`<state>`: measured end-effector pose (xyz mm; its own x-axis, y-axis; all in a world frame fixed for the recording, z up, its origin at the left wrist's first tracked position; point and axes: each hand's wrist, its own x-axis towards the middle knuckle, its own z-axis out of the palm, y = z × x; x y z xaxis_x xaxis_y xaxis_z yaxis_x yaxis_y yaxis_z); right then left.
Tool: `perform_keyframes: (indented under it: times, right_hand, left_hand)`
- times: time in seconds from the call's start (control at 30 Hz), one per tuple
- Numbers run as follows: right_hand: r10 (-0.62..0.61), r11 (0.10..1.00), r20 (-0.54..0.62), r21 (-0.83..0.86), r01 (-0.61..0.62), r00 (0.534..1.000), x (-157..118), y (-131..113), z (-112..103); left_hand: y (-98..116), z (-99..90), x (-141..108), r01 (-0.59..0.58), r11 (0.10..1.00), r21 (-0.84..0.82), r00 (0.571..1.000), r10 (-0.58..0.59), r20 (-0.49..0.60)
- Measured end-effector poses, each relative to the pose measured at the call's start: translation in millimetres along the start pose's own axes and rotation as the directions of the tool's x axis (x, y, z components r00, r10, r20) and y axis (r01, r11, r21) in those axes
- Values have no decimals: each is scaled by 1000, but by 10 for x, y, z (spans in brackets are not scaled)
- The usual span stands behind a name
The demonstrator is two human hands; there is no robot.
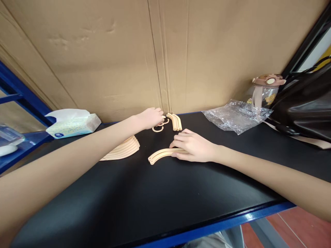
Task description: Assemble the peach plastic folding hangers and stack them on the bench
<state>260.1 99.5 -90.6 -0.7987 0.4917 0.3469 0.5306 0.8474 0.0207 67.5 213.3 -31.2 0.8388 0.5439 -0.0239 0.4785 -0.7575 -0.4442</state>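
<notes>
Curved pcs (160, 155) pinched btwn R hand (195, 148) fingers (182, 138), hooks (157, 131) by L hand (150, 118), grip unclear

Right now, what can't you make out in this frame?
Head view:
- Left hand: its grip near the pale hooks; its own back hides most fingertips.
- Curved strips: right ends, covered by the right hand.
- Fanned stack: far-left part, behind the left forearm.
- Bottle: base, obscured by crumpled plastic.
- Black bag: cut off by the right edge.
</notes>
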Motion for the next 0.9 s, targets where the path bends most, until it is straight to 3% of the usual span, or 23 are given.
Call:
perform_keyframes:
  times: [0.3, 0.6, 0.9]
  right_hand:
    - [9, 1000, 9, 6, -9, 1000, 3, -20, -10]
    - [10, 1000, 9, 9, -10, 1000, 3, -26, -26]
    - [0, 1000, -2, 10, 0, 1000, 11, -25, -13]
  left_hand:
    - [57, -281, -148, 127, 980, -151, 980, -101, 170]
    - [124, -259, -174, 165, 956, -242, 960, -99, 264]
    - [173, -270, -148, 203, 957, -209, 937, -128, 324]
